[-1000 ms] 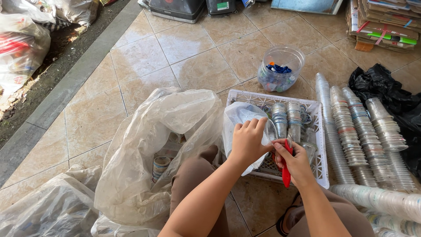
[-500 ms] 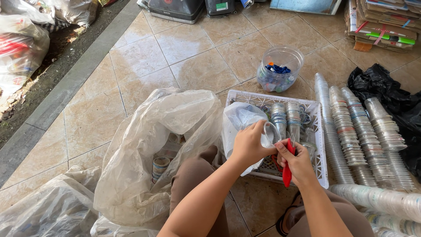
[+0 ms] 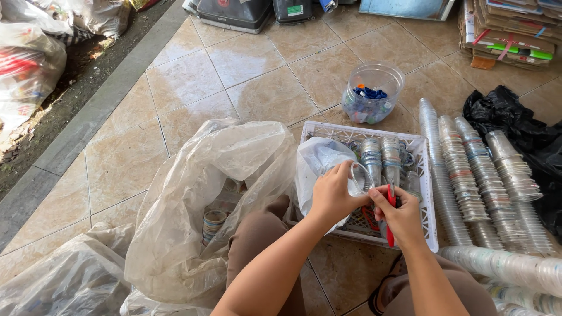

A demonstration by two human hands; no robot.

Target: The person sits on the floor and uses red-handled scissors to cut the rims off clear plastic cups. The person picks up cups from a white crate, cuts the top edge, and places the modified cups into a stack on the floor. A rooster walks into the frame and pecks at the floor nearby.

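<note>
1. The left hand (image 3: pixel 332 195) closes around a clear plastic cup (image 3: pixel 358 178), held over the white crate (image 3: pixel 426 193);
2. The right hand (image 3: pixel 400 215) grips a red-handled cutter (image 3: pixel 390 217) just beside the cup.

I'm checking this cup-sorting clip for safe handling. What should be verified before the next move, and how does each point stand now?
1. Left hand has a firm hold on the clear plastic cup: ok, fingers wrap its side.
2. Right hand controls the red-handled tool: ok, it is gripped in the fist.
3. Tool's working end kept off the left fingers: cannot tell, the end is hidden between the hands.
4. White crate under the hands to catch scraps: ok.
5. Big clear bag open beside the knee: ok, its mouth gapes and cups show inside.
6. Stacked cups lying steady at the right: ok.
</note>
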